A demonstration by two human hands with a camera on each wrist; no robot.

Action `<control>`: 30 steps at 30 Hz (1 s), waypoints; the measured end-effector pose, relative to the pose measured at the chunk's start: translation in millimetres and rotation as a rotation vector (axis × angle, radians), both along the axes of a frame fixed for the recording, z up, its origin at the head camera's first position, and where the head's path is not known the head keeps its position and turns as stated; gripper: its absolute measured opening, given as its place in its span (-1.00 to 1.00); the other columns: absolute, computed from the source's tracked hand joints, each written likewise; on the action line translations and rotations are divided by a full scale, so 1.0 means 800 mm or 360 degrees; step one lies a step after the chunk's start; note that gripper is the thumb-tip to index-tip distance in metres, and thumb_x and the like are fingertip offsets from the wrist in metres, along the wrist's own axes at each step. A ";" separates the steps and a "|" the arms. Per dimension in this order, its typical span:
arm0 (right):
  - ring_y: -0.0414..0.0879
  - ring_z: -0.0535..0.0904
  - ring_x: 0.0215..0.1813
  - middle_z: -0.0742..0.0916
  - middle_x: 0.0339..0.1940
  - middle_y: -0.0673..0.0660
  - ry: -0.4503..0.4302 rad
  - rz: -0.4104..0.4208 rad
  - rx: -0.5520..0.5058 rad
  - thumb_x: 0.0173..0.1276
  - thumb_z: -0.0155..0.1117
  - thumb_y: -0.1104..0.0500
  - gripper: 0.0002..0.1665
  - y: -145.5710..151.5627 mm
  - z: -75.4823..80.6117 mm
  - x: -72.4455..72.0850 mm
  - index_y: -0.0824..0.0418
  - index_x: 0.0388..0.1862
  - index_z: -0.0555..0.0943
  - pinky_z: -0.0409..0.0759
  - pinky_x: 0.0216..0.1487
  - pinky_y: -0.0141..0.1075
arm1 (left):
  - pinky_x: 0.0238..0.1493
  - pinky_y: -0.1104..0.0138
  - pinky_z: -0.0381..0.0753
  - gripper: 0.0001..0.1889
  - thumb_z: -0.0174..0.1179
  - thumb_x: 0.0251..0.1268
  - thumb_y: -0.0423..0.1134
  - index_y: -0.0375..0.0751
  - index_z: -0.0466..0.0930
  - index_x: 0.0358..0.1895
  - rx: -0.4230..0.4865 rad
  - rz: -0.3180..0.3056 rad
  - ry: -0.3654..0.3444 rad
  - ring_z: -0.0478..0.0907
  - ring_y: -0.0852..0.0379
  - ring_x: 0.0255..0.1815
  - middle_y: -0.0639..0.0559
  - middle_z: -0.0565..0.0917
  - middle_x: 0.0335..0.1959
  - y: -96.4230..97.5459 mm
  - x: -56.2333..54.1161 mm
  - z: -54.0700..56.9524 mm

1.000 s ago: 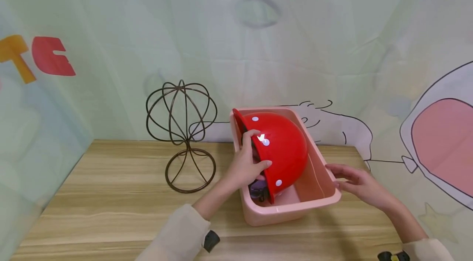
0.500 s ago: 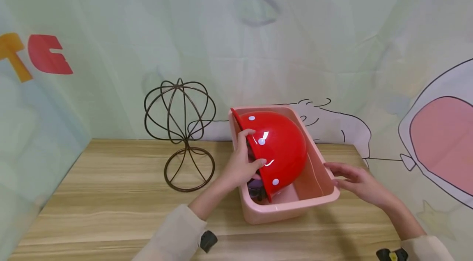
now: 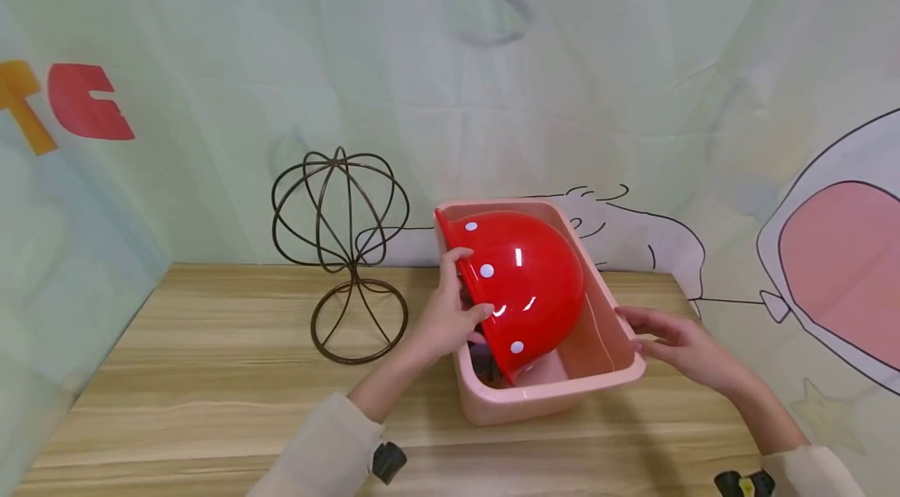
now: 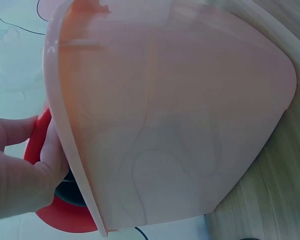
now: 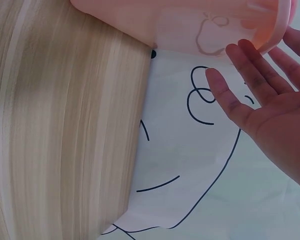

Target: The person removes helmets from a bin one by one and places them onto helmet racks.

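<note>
A red helmet (image 3: 530,286) with white dots lies tilted in a pink plastic bin (image 3: 562,389), its opening turned to the left. My left hand (image 3: 453,313) grips the helmet's left rim, thumb on the outer shell. In the left wrist view, the left hand (image 4: 27,172) pinches the red rim (image 4: 39,137) just above the bin's edge, with a dark part of the helmet showing below. My right hand (image 3: 685,348) touches the bin's right rim with fairly straight fingers. The right wrist view shows that hand (image 5: 275,95) spread beside the bin's wall (image 5: 190,25).
Left of the bin, a dark wire stand (image 3: 355,266) with a globe-shaped top stands on the wooden table (image 3: 232,387). A printed cloth backdrop (image 3: 394,75) hangs along the table's back edge.
The helmet has rolled a little to the left within the bin, its rim and dots shifting left. My left hand has moved slightly left with it. The right hand stays at the bin's rim.
</note>
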State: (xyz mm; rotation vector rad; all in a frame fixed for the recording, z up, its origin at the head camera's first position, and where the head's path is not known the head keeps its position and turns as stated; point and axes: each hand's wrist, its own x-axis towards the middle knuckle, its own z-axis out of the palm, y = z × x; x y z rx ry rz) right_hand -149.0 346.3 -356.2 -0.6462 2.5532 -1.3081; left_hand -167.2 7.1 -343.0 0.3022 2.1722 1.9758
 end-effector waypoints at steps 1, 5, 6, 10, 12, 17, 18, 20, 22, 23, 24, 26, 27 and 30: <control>-0.29 0.49 0.01 0.50 0.15 0.30 -0.0006 -0.0001 0.0001 0.32 0.12 0.29 -0.49 0.000 0.000 0.000 0.32 0.25 0.35 0.60 -0.13 -0.31 | -0.48 0.20 0.66 -0.21 0.16 0.12 -0.53 0.10 -0.09 0.29 0.0007 0.0002 -0.0003 0.39 -0.21 0.08 -0.23 0.28 0.15 0.000 0.000 0.000; -0.28 0.49 0.01 0.50 0.15 0.30 -0.0015 0.0002 -0.0006 0.32 0.12 0.29 -0.48 -0.001 0.001 0.000 0.33 0.26 0.34 0.60 -0.13 -0.30 | -0.47 0.20 0.66 -0.17 0.17 0.12 -0.54 0.12 -0.12 0.30 0.0046 0.0011 -0.0011 0.42 -0.20 0.05 -0.23 0.32 0.10 -0.001 0.001 0.000; -0.28 0.49 0.01 0.50 0.15 0.30 -0.0017 0.0004 -0.0009 0.32 0.12 0.29 -0.48 -0.001 0.001 0.001 0.34 0.26 0.34 0.61 -0.14 -0.30 | -0.47 0.19 0.66 -0.16 0.17 0.12 -0.54 0.13 -0.13 0.31 0.0060 0.0014 -0.0013 0.43 -0.20 0.04 -0.23 0.34 0.08 -0.002 0.001 0.000; -0.28 0.50 0.01 0.50 0.14 0.31 -0.0011 0.0015 -0.0020 0.31 0.12 0.31 -0.48 -0.001 0.000 0.000 0.35 0.26 0.33 0.61 -0.14 -0.29 | -0.45 0.18 0.66 -0.12 0.17 0.12 -0.54 0.16 -0.17 0.34 0.0109 0.0038 -0.0012 0.44 -0.20 0.04 -0.25 0.35 0.07 -0.002 0.002 -0.002; -0.28 0.49 0.01 0.50 0.15 0.31 -0.0012 0.0020 -0.0021 0.32 0.12 0.31 -0.48 -0.001 0.000 0.000 0.35 0.26 0.33 0.61 -0.14 -0.29 | -0.45 0.18 0.66 -0.10 0.17 0.11 -0.54 0.18 -0.19 0.36 0.0123 0.0056 -0.0012 0.43 -0.21 0.05 -0.25 0.35 0.08 -0.001 0.003 -0.003; -0.29 0.49 0.02 0.49 0.15 0.33 -0.0010 0.0028 -0.0028 0.32 0.11 0.31 -0.48 -0.001 0.000 0.001 0.35 0.26 0.33 0.61 -0.14 -0.29 | -0.48 0.17 0.66 -0.03 0.17 0.10 -0.56 0.22 -0.26 0.39 0.0144 0.0106 -0.0001 0.44 -0.23 0.04 -0.27 0.35 0.09 0.000 0.005 -0.005; -0.29 0.49 0.02 0.49 0.15 0.33 -0.0003 0.0032 -0.0030 0.32 0.11 0.31 -0.48 -0.001 0.000 0.001 0.35 0.26 0.33 0.61 -0.15 -0.29 | -0.49 0.17 0.65 -0.01 0.17 0.10 -0.56 0.23 -0.28 0.39 0.0148 0.0119 0.0000 0.44 -0.22 0.03 -0.27 0.35 0.09 0.001 0.005 -0.005; -0.29 0.50 0.02 0.50 0.14 0.34 0.0007 0.0037 -0.0036 0.32 0.11 0.31 -0.48 -0.001 0.000 0.001 0.36 0.26 0.33 0.61 -0.15 -0.29 | -0.51 0.18 0.65 0.03 0.17 0.09 -0.56 0.25 -0.33 0.40 0.0143 0.0148 -0.0003 0.47 -0.22 0.01 -0.27 0.36 0.08 0.002 0.006 -0.004; -0.29 0.50 0.02 0.50 0.14 0.34 0.0022 0.0040 -0.0037 0.32 0.11 0.31 -0.48 -0.001 0.000 0.001 0.36 0.26 0.33 0.61 -0.15 -0.29 | -0.53 0.18 0.65 0.05 0.18 0.09 -0.57 0.25 -0.36 0.41 0.0142 0.0176 -0.0009 0.48 -0.20 -0.02 -0.25 0.38 0.07 0.003 0.007 -0.003; -0.29 0.49 0.02 0.50 0.14 0.35 0.0031 0.0046 -0.0037 0.33 0.10 0.31 -0.48 -0.001 0.001 0.001 0.37 0.26 0.32 0.62 -0.15 -0.29 | -0.53 0.19 0.65 0.06 0.18 0.09 -0.57 0.25 -0.36 0.41 0.0144 0.0188 -0.0009 0.49 -0.20 -0.03 -0.25 0.38 0.07 0.003 0.007 -0.003; -0.29 0.49 0.02 0.49 0.14 0.35 0.0024 0.0043 -0.0036 0.33 0.10 0.31 -0.48 -0.001 0.001 0.001 0.37 0.26 0.32 0.61 -0.15 -0.29 | -0.53 0.19 0.65 0.06 0.17 0.09 -0.57 0.24 -0.37 0.41 0.0149 0.0194 -0.0005 0.50 -0.20 -0.03 -0.25 0.39 0.07 0.003 0.007 -0.003; -0.29 0.49 0.02 0.49 0.14 0.36 0.0025 0.0042 -0.0040 0.33 0.10 0.31 -0.48 -0.001 0.002 0.001 0.38 0.26 0.32 0.61 -0.16 -0.30 | -0.53 0.18 0.65 0.05 0.17 0.09 -0.58 0.23 -0.36 0.42 0.0165 0.0202 -0.0001 0.50 -0.20 -0.04 -0.25 0.39 0.07 0.004 0.008 -0.002; -0.29 0.49 0.02 0.49 0.14 0.37 0.0027 0.0046 -0.0040 0.33 0.09 0.32 -0.48 -0.002 0.003 0.001 0.38 0.26 0.32 0.62 -0.16 -0.30 | -0.53 0.18 0.65 0.05 0.16 0.09 -0.58 0.23 -0.36 0.42 0.0175 0.0205 -0.0003 0.50 -0.21 -0.03 -0.25 0.39 0.08 0.004 0.008 -0.003; -0.29 0.49 0.02 0.49 0.14 0.38 0.0022 0.0056 -0.0051 0.34 0.08 0.33 -0.48 -0.003 0.004 0.002 0.39 0.27 0.31 0.62 -0.16 -0.30 | -0.53 0.17 0.65 0.04 0.15 0.10 -0.58 0.24 -0.35 0.42 0.0198 0.0208 -0.0013 0.50 -0.21 -0.03 -0.26 0.37 0.10 0.005 0.008 -0.004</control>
